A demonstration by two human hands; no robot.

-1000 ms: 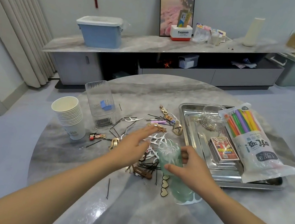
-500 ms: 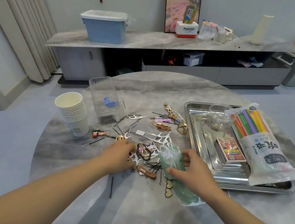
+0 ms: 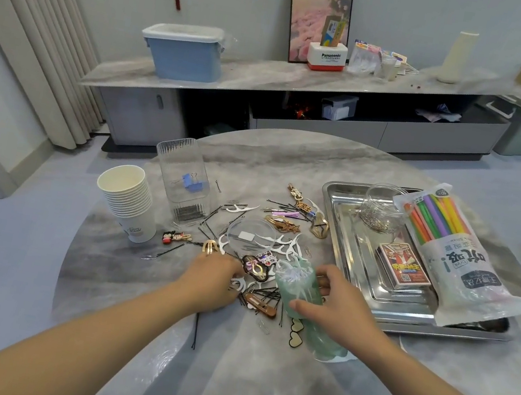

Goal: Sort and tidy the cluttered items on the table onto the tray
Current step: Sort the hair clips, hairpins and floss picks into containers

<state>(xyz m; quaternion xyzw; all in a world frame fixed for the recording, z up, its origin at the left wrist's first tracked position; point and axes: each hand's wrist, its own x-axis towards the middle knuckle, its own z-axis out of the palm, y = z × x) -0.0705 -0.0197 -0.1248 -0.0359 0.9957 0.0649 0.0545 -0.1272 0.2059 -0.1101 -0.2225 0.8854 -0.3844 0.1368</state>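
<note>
Marble-patterned round table (image 3: 253, 387) carries everything. At three o'clock sits the steel tray (image 3: 333, 192), holding a bag of coloured straws (image 3: 463, 264), a card box (image 3: 403, 267) and a glass jar (image 3: 383, 205). At ten o'clock stand a stack of paper cups (image 3: 127, 201) and a clear container (image 3: 183, 180). Centre: scattered hairpins and floss picks (image 3: 266, 233). The right hand (image 3: 337, 305) grips a green pouch of picks (image 3: 300, 291). The left hand (image 3: 213, 279) has its fingers curled down into the clutter; what they grasp I cannot tell.

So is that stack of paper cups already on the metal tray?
No, the stack of paper cups stands on the table, left of the clutter, while the metal tray lies on the far right.
</note>
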